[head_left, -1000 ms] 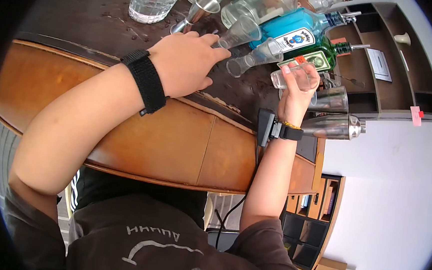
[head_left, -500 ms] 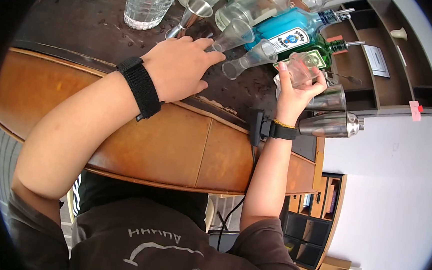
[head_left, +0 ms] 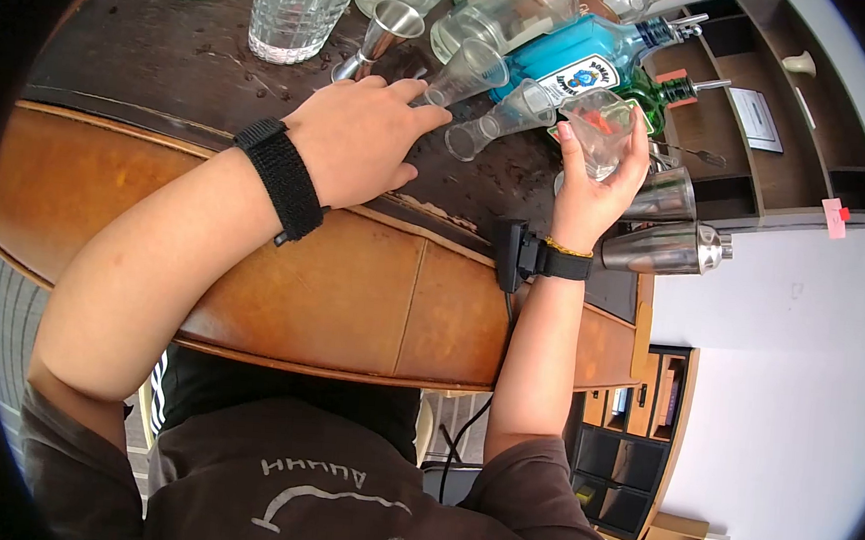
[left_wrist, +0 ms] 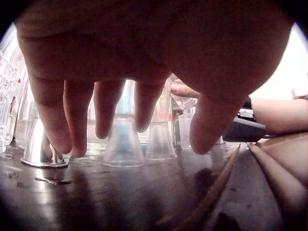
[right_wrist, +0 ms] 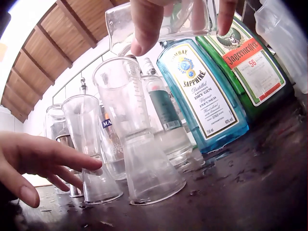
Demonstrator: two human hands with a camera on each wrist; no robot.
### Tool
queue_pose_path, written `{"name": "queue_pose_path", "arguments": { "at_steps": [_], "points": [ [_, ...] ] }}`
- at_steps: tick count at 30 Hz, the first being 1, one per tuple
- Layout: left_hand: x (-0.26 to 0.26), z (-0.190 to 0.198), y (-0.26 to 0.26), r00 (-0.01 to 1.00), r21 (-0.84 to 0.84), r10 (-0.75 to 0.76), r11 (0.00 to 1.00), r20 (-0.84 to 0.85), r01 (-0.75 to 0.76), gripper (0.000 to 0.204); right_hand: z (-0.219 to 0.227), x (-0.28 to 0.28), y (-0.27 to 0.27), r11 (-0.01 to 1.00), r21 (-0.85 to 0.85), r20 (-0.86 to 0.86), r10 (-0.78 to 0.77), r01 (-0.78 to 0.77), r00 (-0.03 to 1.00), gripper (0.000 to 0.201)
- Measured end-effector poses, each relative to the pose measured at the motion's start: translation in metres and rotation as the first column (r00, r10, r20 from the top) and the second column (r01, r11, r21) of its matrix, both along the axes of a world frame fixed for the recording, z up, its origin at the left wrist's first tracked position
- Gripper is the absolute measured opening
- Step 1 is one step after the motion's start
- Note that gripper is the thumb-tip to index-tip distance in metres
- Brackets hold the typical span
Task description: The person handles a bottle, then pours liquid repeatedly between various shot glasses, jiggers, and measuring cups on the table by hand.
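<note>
My right hand (head_left: 599,186) holds a small clear glass (head_left: 604,116), thumb on one side and fingers on the other. In the right wrist view the glass (right_wrist: 166,26) lies tilted, its edge right at the rim of a clear double-cone jigger (right_wrist: 139,134). That jigger stands upright on the dark table (right_wrist: 240,192). With fingers spread and slightly bent, my left hand (head_left: 362,135) hovers low over the tabletop. Its fingertips are close to a second clear jigger (left_wrist: 123,144) and a steel jigger (left_wrist: 43,149).
Behind the jiggers stand a blue gin bottle (head_left: 577,64), a green bottle (right_wrist: 250,67) with a pourer, and other clear bottles. A cut-glass tumbler (head_left: 295,20) stands farther left. Steel shaker parts (head_left: 660,248) are beside my right wrist. The table has a brown padded edge (head_left: 301,281).
My right hand has turned the clear glass and moved it slightly forward beside the clear jigger. The left hand has stayed almost in place.
</note>
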State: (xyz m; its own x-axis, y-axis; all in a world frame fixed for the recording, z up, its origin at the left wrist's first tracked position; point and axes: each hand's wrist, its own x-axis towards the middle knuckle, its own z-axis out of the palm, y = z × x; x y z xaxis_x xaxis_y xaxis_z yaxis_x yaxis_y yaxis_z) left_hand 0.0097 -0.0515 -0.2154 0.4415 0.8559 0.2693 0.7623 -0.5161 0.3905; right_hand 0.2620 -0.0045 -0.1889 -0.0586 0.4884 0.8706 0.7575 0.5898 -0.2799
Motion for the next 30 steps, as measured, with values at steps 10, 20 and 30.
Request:
{"name": "queue_pose_path", "arguments": {
  "at_steps": [10,20,30],
  "points": [
    [0.0003,-0.0016,0.0001,1.0,0.022,0.01,1.0,-0.019,-0.01,0.058,0.0032,-0.0064,-0.0055,0.997,0.043,0.09,-0.068,0.064,0.994,0.079],
    [0.0007,-0.0009,0.0,1.0,0.024,0.013,1.0,-0.014,-0.012,0.057,0.0029,-0.0062,-0.0058,0.996,0.055,0.118,-0.082,0.076,0.99,0.078],
    [0.0009,0.0013,-0.0005,1.0,0.001,0.013,1.0,-0.027,-0.013,0.058,0.0042,-0.0082,-0.0074,0.992,0.069,0.134,-0.113,0.104,0.985,0.077]
  ]
}}
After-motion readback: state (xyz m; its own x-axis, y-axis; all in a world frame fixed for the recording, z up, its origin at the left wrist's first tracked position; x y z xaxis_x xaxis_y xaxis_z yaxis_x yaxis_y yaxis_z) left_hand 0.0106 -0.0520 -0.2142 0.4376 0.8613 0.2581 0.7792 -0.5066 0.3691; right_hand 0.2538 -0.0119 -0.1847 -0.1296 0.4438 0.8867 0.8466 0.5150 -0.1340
